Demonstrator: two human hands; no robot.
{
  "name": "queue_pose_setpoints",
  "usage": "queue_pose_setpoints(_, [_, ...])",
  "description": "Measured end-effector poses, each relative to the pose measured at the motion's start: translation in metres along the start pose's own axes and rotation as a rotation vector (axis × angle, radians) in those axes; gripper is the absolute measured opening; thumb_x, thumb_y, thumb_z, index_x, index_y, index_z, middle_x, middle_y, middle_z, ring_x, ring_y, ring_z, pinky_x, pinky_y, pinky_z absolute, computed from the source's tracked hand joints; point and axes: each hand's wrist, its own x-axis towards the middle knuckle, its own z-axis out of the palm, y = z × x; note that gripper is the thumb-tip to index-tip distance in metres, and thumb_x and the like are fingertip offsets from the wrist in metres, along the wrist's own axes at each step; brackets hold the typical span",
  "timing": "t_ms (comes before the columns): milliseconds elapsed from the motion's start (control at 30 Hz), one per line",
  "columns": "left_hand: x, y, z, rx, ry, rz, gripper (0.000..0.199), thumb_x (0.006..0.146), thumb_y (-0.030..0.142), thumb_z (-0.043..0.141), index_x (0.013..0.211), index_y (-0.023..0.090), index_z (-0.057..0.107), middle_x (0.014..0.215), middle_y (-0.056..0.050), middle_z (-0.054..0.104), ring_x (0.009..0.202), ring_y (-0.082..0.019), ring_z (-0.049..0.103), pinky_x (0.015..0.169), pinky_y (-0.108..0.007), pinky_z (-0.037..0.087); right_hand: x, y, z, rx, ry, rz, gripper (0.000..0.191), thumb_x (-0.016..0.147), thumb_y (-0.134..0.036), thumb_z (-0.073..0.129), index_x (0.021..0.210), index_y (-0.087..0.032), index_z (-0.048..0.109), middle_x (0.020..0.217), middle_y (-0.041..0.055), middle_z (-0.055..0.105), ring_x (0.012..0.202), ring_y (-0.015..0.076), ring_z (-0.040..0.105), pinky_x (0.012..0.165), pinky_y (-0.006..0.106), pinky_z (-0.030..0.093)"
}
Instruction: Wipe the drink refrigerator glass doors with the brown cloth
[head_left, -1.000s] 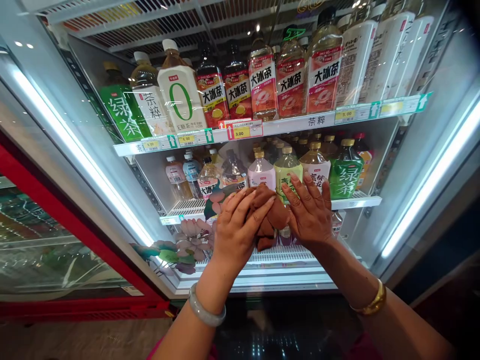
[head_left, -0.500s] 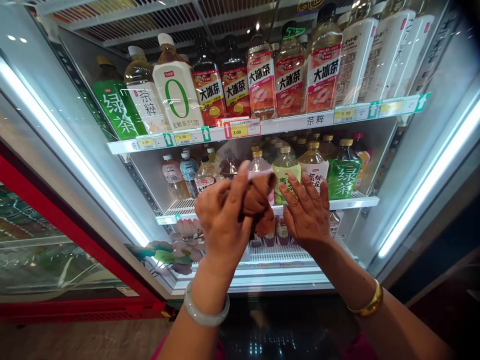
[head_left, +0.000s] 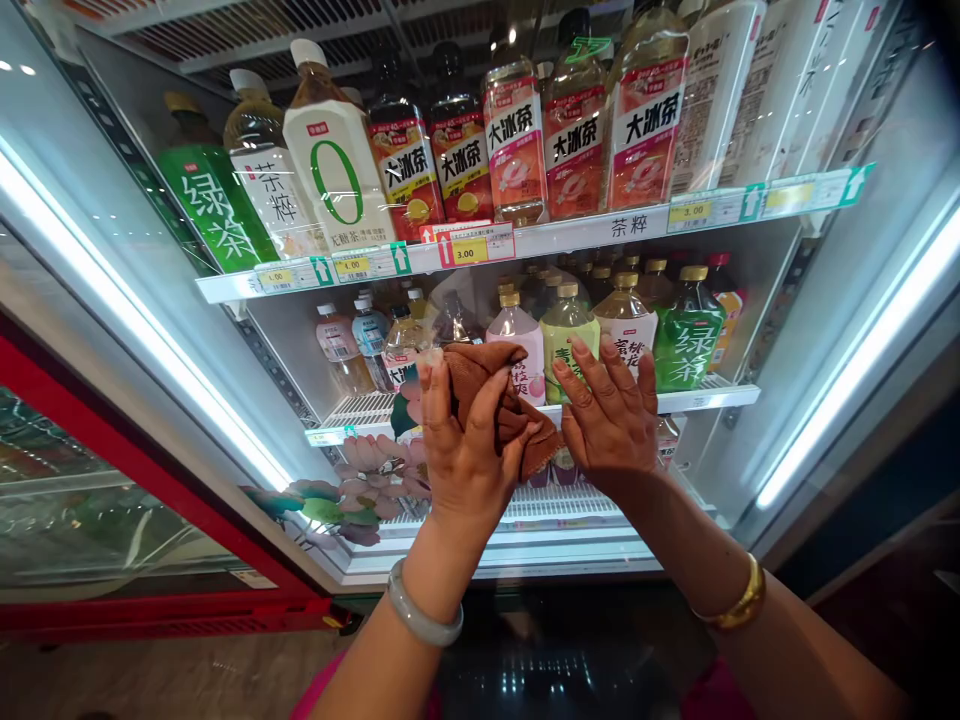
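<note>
My left hand [head_left: 469, 465] grips a crumpled brown cloth [head_left: 487, 385], its fingers curled over the folds and one fingertip raised at the upper left. A corner of the cloth hangs to the right, near my other thumb. My right hand [head_left: 615, 425] is held up with its fingers spread, palm toward the glass front of a drinks fridge; it holds nothing. Its fingertips overlap a yellow-green bottle [head_left: 566, 325] and a peach-labelled bottle [head_left: 626, 315] behind the glass. A flower decal [head_left: 367, 480] lies on the glass, left of the cloth.
Large tea bottles [head_left: 514, 150] line the upper shelf above a price strip [head_left: 570, 238]. A green bottle [head_left: 690, 335] stands on the lower shelf. Lit tubes run down both sides, the right tube [head_left: 862, 350] being nearer my right arm. A red-framed fridge [head_left: 187, 500] adjoins on the left.
My left hand has turned and opened out a little, so the cloth is spread wider and farther left. My right hand stays in nearly the same place. The view has shifted slightly.
</note>
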Motion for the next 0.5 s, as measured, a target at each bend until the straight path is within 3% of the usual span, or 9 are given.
queue_pose_setpoints(100, [-0.013, 0.003, 0.008, -0.086, -0.002, 0.102, 0.045, 0.091, 0.014, 0.075, 0.134, 0.024, 0.066, 0.164, -0.013, 0.045, 0.154, -0.030, 0.045, 0.125, -0.044, 0.042, -0.001, 0.001, 0.001, 0.011, 0.000, -0.007, 0.074, 0.098, -0.023, 0.053, 0.167, -0.028, 0.027, 0.168, 0.0024, 0.042, 0.164, 0.0207, 0.023, 0.138, 0.051, 0.010])
queue_pose_setpoints(233, [-0.019, 0.009, 0.013, -0.098, -0.107, 0.247, 0.027, 0.095, 0.020, 0.072, 0.120, 0.029, 0.073, 0.140, -0.008, 0.069, 0.144, -0.025, 0.057, 0.120, -0.041, 0.046, -0.001, 0.002, 0.002, 0.026, 0.028, -0.018, 0.069, 0.099, -0.024, 0.047, 0.166, -0.027, 0.030, 0.168, 0.0028, 0.041, 0.163, 0.0214, 0.025, 0.137, 0.052, 0.012])
queue_pose_setpoints(333, [-0.003, 0.005, 0.004, -0.019, -0.018, 0.176, 0.027, 0.096, 0.020, 0.070, 0.121, 0.030, 0.073, 0.139, -0.008, 0.070, 0.141, -0.025, 0.060, 0.124, -0.047, 0.041, 0.000, 0.002, 0.001, 0.014, 0.021, -0.022, 0.071, 0.098, -0.023, 0.050, 0.166, -0.026, 0.031, 0.168, 0.0032, 0.042, 0.163, 0.0209, 0.024, 0.137, 0.051, 0.011])
queue_pose_setpoints(433, [0.014, -0.002, -0.004, 0.008, 0.096, 0.028, 0.033, 0.096, 0.017, 0.067, 0.127, 0.027, 0.068, 0.155, -0.013, 0.058, 0.153, -0.029, 0.047, 0.127, -0.055, 0.037, 0.000, 0.001, 0.000, 0.003, 0.018, -0.017, 0.072, 0.098, -0.021, 0.053, 0.166, -0.027, 0.030, 0.168, 0.0025, 0.042, 0.163, 0.0203, 0.024, 0.137, 0.051, 0.012])
queue_pose_setpoints(500, [0.013, -0.001, -0.001, -0.027, 0.080, 0.015, 0.032, 0.097, 0.018, 0.066, 0.128, 0.025, 0.066, 0.162, -0.014, 0.051, 0.157, -0.030, 0.041, 0.127, -0.057, 0.037, 0.000, 0.000, 0.000, 0.007, 0.008, -0.013, 0.072, 0.098, -0.022, 0.054, 0.166, -0.028, 0.029, 0.167, 0.0024, 0.043, 0.163, 0.0203, 0.024, 0.137, 0.051, 0.011])
